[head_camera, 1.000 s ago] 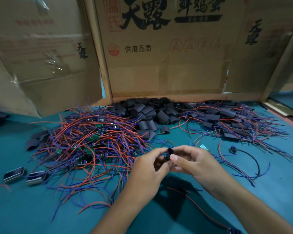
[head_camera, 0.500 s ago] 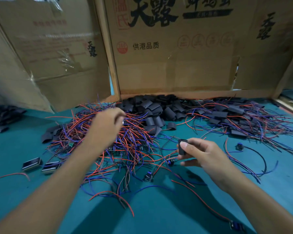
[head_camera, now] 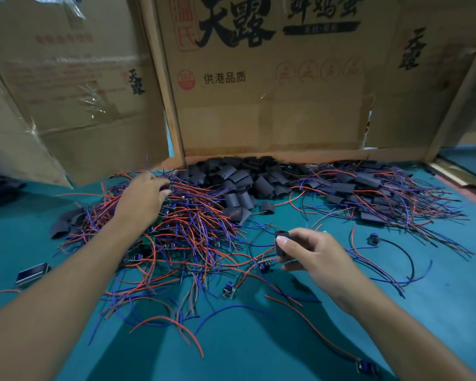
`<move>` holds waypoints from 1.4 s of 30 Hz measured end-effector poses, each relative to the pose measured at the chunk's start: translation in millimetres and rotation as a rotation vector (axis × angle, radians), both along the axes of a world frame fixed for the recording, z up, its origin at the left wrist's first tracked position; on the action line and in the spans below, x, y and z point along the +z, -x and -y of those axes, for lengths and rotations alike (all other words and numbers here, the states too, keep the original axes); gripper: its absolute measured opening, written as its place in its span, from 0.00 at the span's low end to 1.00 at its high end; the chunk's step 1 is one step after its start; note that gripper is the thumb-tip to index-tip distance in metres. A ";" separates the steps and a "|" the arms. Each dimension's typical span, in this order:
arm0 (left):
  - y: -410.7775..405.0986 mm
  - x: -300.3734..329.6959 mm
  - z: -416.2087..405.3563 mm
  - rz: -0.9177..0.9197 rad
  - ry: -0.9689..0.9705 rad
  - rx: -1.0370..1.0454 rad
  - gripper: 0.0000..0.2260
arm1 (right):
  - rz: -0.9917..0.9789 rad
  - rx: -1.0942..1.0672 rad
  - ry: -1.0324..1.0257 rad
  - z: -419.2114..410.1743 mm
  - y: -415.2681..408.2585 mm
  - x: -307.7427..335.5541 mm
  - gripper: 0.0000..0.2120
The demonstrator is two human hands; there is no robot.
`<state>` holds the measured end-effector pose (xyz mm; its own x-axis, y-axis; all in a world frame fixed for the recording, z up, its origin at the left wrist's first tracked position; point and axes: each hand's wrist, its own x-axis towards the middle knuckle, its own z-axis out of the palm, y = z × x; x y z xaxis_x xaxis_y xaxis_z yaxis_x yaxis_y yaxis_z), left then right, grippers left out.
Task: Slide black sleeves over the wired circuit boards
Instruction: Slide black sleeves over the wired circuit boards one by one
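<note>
Dim, even light is falling from above, casting soft shadows under both arms onto the green table [head_camera: 259, 353]. Edges are bending from wide-angle distortion; the far left is blurring.

1 s ago both hands met at frame centre around one black sleeve [head_camera: 281, 243]; the left hand [head_camera: 141, 198] has since let go & reached to upper left of centre, onto the far side of the red/blue wire pile [head_camera: 187, 232]. Right hand [head_camera: 311, 253] kept the sleeve, pinched btwn thumb & fingers, staying centre-right. Since 0.5 s ago, hardly any shift.
</note>
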<state>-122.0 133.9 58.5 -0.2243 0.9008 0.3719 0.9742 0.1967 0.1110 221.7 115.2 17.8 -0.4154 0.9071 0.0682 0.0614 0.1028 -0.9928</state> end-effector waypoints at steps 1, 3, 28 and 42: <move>0.6 4.1 -1.6 -0.020 0.060 -0.002 0.15 | 0.006 0.000 -0.002 0.1 0.5 -0.4 0.09; 1.4 12.0 -3.3 -0.097 0.121 -0.018 0.14 | 0.015 0.001 -0.010 -0.6 0.8 -1.4 0.09; -36.8 82.4 43.9 0.017 -0.427 -0.138 0.06 | 0.061 -0.030 -0.036 -6.5 -3.2 -6.1 0.09; -133.0 -10.5 87.9 1.489 -0.506 -0.401 0.08 | 0.094 -0.092 -0.040 -12.4 -8.7 -6.8 0.09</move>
